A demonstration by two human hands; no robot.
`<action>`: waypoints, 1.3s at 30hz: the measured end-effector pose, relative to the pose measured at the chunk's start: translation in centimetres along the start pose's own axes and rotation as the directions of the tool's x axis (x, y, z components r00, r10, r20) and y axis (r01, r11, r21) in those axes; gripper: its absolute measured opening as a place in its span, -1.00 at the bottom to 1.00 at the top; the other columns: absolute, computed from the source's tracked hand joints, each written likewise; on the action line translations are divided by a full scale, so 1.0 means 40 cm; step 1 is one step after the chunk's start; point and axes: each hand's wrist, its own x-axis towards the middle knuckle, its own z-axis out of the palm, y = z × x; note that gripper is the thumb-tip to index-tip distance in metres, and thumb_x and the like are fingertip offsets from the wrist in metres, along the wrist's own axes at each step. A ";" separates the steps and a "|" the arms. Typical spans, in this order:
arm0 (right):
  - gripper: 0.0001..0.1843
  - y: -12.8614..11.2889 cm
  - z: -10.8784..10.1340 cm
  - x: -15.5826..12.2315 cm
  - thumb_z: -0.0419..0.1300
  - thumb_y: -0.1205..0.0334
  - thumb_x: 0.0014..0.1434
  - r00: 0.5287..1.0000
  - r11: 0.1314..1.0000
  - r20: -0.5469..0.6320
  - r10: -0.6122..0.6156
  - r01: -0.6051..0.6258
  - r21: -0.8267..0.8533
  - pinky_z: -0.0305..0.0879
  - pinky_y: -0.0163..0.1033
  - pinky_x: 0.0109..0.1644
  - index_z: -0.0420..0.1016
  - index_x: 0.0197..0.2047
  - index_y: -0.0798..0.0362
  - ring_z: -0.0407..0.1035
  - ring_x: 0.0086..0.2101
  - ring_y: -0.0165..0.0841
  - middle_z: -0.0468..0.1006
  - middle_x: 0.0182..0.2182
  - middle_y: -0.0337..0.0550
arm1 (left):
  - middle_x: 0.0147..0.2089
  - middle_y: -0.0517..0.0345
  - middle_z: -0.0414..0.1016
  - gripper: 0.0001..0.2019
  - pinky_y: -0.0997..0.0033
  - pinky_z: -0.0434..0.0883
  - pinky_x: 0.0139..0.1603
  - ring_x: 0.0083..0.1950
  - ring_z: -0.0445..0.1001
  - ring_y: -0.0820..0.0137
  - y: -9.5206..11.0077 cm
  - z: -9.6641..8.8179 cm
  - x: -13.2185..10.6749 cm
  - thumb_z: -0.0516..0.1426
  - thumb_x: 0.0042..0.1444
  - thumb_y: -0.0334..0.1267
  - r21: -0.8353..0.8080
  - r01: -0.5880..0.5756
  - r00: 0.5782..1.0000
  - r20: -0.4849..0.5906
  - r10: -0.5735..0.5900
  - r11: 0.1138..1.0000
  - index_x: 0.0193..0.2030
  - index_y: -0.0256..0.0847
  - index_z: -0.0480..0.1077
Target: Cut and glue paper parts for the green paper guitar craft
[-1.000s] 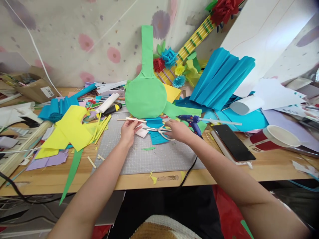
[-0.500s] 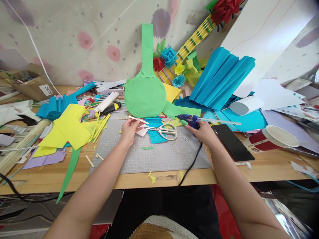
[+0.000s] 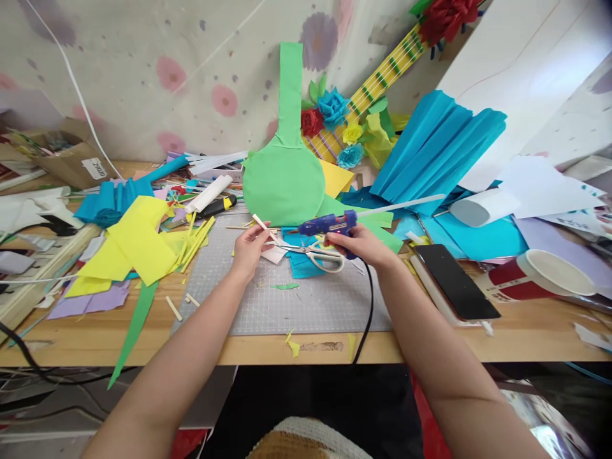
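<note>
My left hand [image 3: 248, 248] pinches a thin pale stick [image 3: 262, 225] above the grey cutting mat [image 3: 287, 299]. My right hand [image 3: 364, 245] grips a blue glue gun [image 3: 329, 223], lifted off the table with its nozzle pointing left toward the stick and a clear glue stick jutting out to the right. White-handled scissors [image 3: 315, 255] lie on blue paper scraps [image 3: 299, 261] just below the gun. Its black cord [image 3: 368, 312] runs down over the table edge. A green paper guitar shape [image 3: 284, 175] leans behind.
Yellow paper [image 3: 138, 239] and strips lie left of the mat. A black phone [image 3: 454, 280] and a red paper cup [image 3: 540, 277] lie at the right. Pleated blue paper [image 3: 430, 153] and a paper-flower guitar [image 3: 363, 95] stand at the back. A cardboard box [image 3: 71, 162] sits far left.
My right hand left the scissors, reached right to the glue gun, took hold of it and brought it left above the scissors. My left hand kept hold of the stick and tilted it.
</note>
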 end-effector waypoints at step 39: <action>-0.51 0.056 0.079 0.020 0.14 -0.25 -0.12 0.997 0.990 -0.080 -0.020 0.009 -0.141 0.18 -0.27 -0.39 0.40 -0.45 0.06 0.27 -0.49 -0.37 0.36 -0.63 -0.25 | -0.31 0.05 0.54 -0.62 0.38 0.42 -0.40 -0.37 0.47 0.36 0.004 -0.004 -0.002 0.29 -0.28 -0.21 0.118 0.089 0.989 0.109 -0.102 0.989 -0.22 -0.25 0.52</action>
